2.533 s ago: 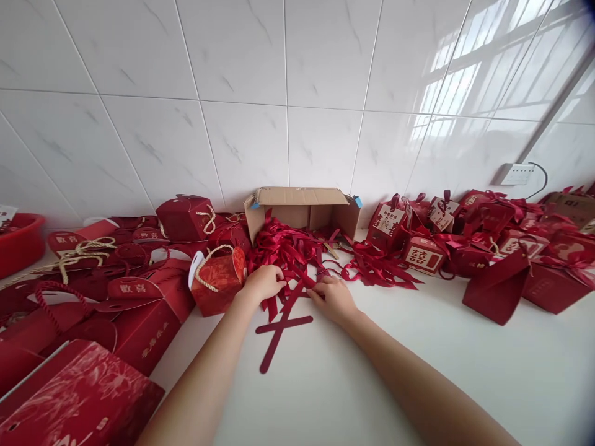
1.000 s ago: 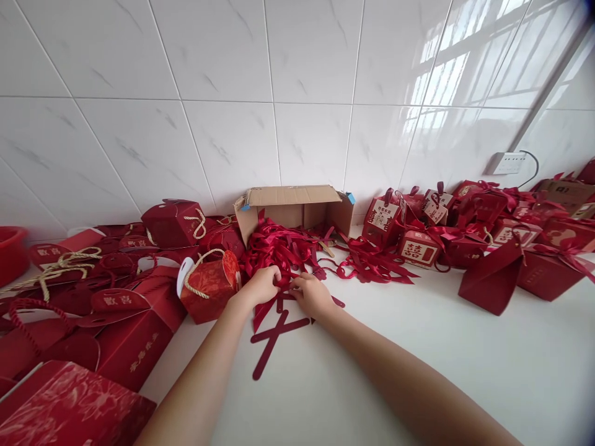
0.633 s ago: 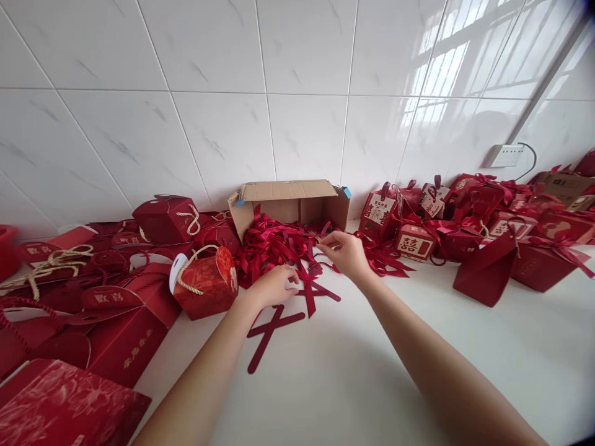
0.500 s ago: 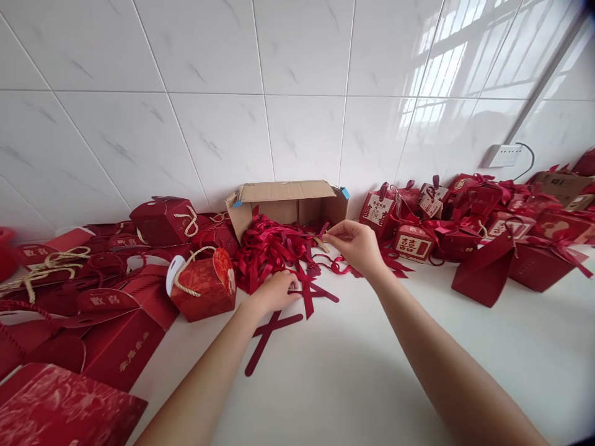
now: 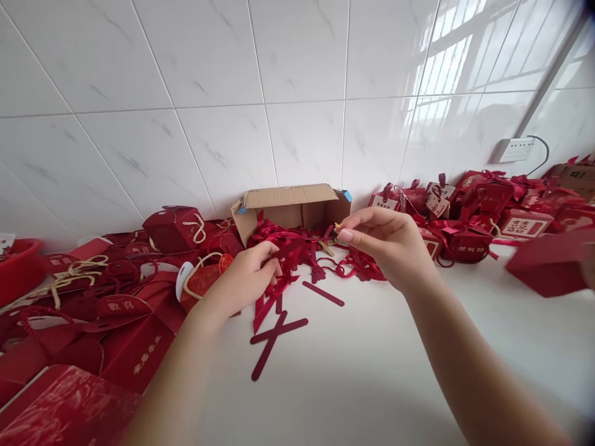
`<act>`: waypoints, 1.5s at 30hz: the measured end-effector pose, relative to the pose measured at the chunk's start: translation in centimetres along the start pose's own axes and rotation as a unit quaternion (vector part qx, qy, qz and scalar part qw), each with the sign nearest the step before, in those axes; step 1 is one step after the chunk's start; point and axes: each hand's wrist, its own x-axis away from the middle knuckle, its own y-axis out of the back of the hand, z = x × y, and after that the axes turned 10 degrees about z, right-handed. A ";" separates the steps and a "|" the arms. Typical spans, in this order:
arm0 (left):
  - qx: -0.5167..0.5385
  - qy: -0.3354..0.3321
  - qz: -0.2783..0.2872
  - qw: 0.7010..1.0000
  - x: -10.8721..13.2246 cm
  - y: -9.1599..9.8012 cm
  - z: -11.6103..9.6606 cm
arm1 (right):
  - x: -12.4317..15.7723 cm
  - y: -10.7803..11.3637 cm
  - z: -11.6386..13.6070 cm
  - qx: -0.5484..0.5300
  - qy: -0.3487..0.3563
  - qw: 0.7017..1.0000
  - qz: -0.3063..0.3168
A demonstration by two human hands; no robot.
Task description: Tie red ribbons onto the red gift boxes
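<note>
A pile of dark red ribbons point(image 5: 297, 251) spills from an open cardboard box point(image 5: 290, 207) lying on its side against the tiled wall. My left hand point(image 5: 246, 275) is raised over the near edge of the pile, fingers closed on a red ribbon point(image 5: 274, 288) that hangs down from it. My right hand point(image 5: 388, 244) is lifted above the ribbons, thumb and forefinger pinched on a small thin yellowish piece point(image 5: 336, 227) that I cannot name. Two crossed flat ribbon strips point(image 5: 274, 337) lie on the white counter point(image 5: 372, 371) below my hands.
Folded red gift boxes with rope handles point(image 5: 134, 291) crowd the left side, with a red basin point(image 5: 21, 266) at the far left. Finished red boxes tied with ribbon point(image 5: 478, 214) line the right. A wall socket point(image 5: 515, 148) sits on the tiles.
Both hands left the counter. My right hand went from the strips to the pile by the box and came up pinching a small piece. My left hand lifted with a ribbon.
</note>
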 end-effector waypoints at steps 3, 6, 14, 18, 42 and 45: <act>0.126 -0.071 -0.032 0.989 2.4 0.0 -3.7 | 0.5 -0.7 0.8 -0.010 0.039 0.999 0.019; 0.123 -0.123 -0.096 0.980 4.1 -0.8 -5.7 | 1.0 -1.4 1.2 -0.006 0.052 0.998 0.021; 0.065 -0.162 -0.158 0.972 5.5 -2.3 -5.9 | 1.7 -2.2 1.6 0.033 0.074 0.997 0.003; 0.063 -0.169 -0.160 0.970 5.5 -2.1 -6.0 | 1.6 -2.1 1.6 0.054 0.078 0.995 -0.010; 0.052 -0.210 -0.126 0.968 5.9 -2.6 -6.5 | 1.5 -2.1 1.1 -0.133 0.002 0.991 0.019; 0.055 -0.207 -0.107 0.971 6.1 -2.7 -6.5 | 1.5 -2.5 1.0 -0.148 -0.008 0.989 0.023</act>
